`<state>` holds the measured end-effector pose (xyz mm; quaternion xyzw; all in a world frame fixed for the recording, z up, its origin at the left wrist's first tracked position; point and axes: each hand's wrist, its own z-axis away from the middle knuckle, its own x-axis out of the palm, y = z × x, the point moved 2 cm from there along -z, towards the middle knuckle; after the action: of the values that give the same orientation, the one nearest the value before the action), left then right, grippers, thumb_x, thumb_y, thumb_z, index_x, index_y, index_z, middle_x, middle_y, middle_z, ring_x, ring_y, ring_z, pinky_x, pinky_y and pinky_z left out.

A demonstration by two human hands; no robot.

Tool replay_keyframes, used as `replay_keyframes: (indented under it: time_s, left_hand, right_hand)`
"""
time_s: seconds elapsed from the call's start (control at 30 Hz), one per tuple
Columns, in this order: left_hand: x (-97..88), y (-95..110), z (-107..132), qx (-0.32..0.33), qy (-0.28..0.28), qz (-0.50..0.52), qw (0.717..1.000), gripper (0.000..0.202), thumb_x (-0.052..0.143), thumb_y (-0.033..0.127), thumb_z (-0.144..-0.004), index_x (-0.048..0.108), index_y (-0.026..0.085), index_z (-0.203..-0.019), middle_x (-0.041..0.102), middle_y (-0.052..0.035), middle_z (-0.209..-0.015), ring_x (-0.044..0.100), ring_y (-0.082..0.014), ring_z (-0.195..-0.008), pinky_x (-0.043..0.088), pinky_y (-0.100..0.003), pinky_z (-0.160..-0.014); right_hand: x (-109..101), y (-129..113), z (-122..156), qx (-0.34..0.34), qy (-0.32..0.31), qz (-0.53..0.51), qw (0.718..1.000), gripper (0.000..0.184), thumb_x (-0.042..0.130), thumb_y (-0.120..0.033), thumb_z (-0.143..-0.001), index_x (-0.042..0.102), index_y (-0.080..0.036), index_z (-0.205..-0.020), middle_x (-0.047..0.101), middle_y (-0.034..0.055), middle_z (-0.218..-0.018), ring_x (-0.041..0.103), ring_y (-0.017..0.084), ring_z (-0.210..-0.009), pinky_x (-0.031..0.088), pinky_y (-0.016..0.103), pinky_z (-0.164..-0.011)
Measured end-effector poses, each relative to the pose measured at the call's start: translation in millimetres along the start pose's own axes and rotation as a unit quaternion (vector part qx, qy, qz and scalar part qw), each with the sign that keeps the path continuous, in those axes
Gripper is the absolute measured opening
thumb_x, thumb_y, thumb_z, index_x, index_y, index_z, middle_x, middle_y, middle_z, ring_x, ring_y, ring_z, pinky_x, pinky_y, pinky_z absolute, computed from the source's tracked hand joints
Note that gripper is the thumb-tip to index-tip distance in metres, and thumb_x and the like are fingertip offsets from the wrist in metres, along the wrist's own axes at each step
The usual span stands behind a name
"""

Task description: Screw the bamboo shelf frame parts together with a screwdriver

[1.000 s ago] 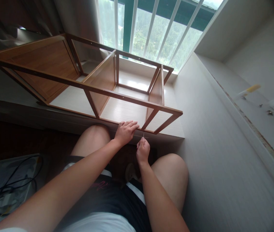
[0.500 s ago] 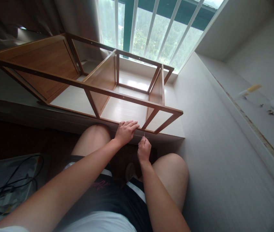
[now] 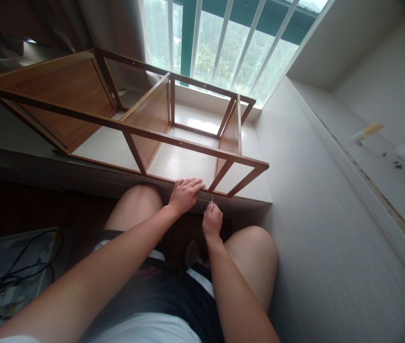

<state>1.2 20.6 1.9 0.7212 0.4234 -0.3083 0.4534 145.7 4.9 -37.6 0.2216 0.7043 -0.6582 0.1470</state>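
Observation:
A brown wooden shelf frame point(image 3: 141, 128) lies on its side on a pale window ledge point(image 3: 184, 164). My left hand point(image 3: 185, 193) rests flat on the frame's near bottom rail, fingers stretched out and together. Just to its right, my right hand point(image 3: 212, 221) is closed in a pinch round a thin metal tool point(image 3: 212, 196), whose tip points up at the rail's front edge. My knees sit below the ledge on either side of the hands.
A barred window point(image 3: 220, 43) stands behind the frame. A white wall point(image 3: 317, 228) and a raised sill with small loose items point(image 3: 399, 157) run along the right. A black cable on papers point(image 3: 13, 276) lies on the floor at left.
Almost nothing: my right hand has shifted very slightly with the thin tool against the rail. My left hand stays on the frame.

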Motion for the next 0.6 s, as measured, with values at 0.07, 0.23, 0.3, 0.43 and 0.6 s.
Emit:
replay_keyframes:
  time_s: [0.07,0.23,0.3,0.43,0.6]
  left_hand:
    - [-0.2,0.1,-0.1,0.0,-0.001,-0.002,1.0,0.03,0.044,0.025,-0.094,0.063,0.033,-0.115,0.06,0.0006,-0.132,0.05,-0.0211,-0.125,0.031,-0.042,-0.099]
    - [-0.4,0.5,-0.2,0.002,-0.002,-0.004,1.0,0.03,0.043,0.025,-0.094,0.063,0.032,-0.115,0.06,0.0,-0.132,0.05,-0.0213,-0.125,0.031,-0.043,-0.099]
    - [-0.3,0.8,-0.2,0.002,0.0,-0.004,1.0,0.029,0.043,0.025,-0.094,0.064,0.032,-0.114,0.06,0.0,-0.132,0.05,-0.0215,-0.125,0.031,-0.043,-0.099]
    - [-0.4,0.9,-0.2,-0.001,0.001,-0.001,1.0,0.03,0.043,0.025,-0.094,0.064,0.033,-0.114,0.06,0.0007,-0.132,0.05,-0.0214,-0.125,0.031,-0.043,-0.1]
    - [-0.8,0.8,-0.4,-0.001,-0.002,0.003,1.0,0.03,0.043,0.025,-0.094,0.063,0.033,-0.115,0.06,0.0007,-0.132,0.05,-0.0215,-0.125,0.031,-0.043,-0.1]
  right_hand:
    - [-0.2,0.6,0.2,0.006,0.005,-0.02,1.0,0.041,0.034,-0.042,-0.095,0.048,-0.023,-0.062,0.052,0.0004,-0.053,0.043,0.017,-0.05,0.027,0.027,-0.053]
    - [2.3,1.1,0.7,0.018,0.004,-0.062,0.998,0.042,0.035,-0.043,-0.095,0.048,-0.022,-0.062,0.052,-0.0003,-0.052,0.044,0.015,-0.049,0.03,0.028,-0.054]
    - [6.2,1.5,0.5,0.028,-0.007,-0.113,0.993,0.043,0.034,-0.044,-0.095,0.044,-0.022,-0.059,0.048,-0.002,-0.049,0.043,0.013,-0.047,0.032,0.027,-0.053]
    - [15.5,2.4,0.5,0.105,-0.054,-0.281,0.952,0.043,0.036,-0.048,-0.093,0.034,-0.023,-0.058,0.041,-0.0052,-0.045,0.033,0.01,-0.04,0.026,0.025,-0.043]
    - [13.9,-6.3,2.5,0.197,-0.157,-0.468,0.847,0.038,0.038,-0.048,-0.092,0.031,-0.023,-0.063,0.038,-0.0064,-0.049,0.027,0.01,-0.039,0.02,0.022,-0.038]
